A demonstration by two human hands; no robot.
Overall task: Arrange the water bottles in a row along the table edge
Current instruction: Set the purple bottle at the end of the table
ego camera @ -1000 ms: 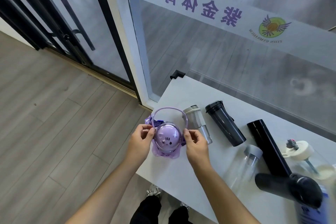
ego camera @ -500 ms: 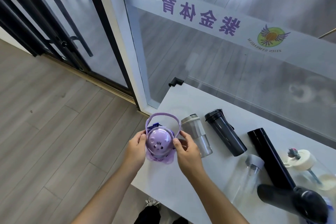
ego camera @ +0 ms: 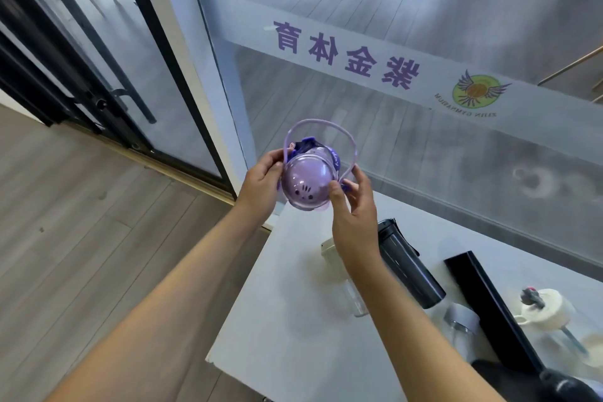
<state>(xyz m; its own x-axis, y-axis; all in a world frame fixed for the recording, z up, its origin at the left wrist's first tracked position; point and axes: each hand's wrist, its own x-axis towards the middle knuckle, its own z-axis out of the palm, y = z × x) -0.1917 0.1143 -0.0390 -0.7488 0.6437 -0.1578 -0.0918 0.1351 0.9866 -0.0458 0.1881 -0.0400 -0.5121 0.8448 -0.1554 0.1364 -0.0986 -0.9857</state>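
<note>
I hold a small purple bottle (ego camera: 308,181) with a domed lid and a loop strap up in the air, over the far left corner of the white table (ego camera: 280,320). My left hand (ego camera: 261,184) grips its left side and my right hand (ego camera: 354,215) its right side. On the table lie a clear bottle with a cream lid (ego camera: 331,250), partly behind my right arm, a dark grey bottle (ego camera: 408,266), a tall black flask (ego camera: 489,307), a clear bottle with a silver cap (ego camera: 460,323) and a clear bottle with a cream straw lid (ego camera: 551,316).
A glass wall (ego camera: 424,127) with a frosted band and purple lettering runs along the table's far side. A black-framed glass door (ego camera: 107,52) stands at the left. Wooden floor (ego camera: 81,222) lies left of the table. Another black bottle (ego camera: 567,387) sits at the bottom right corner.
Both hands have lifted the purple bottle off the table's near left edge and carried it up and away toward the far corner. The view has shifted.
</note>
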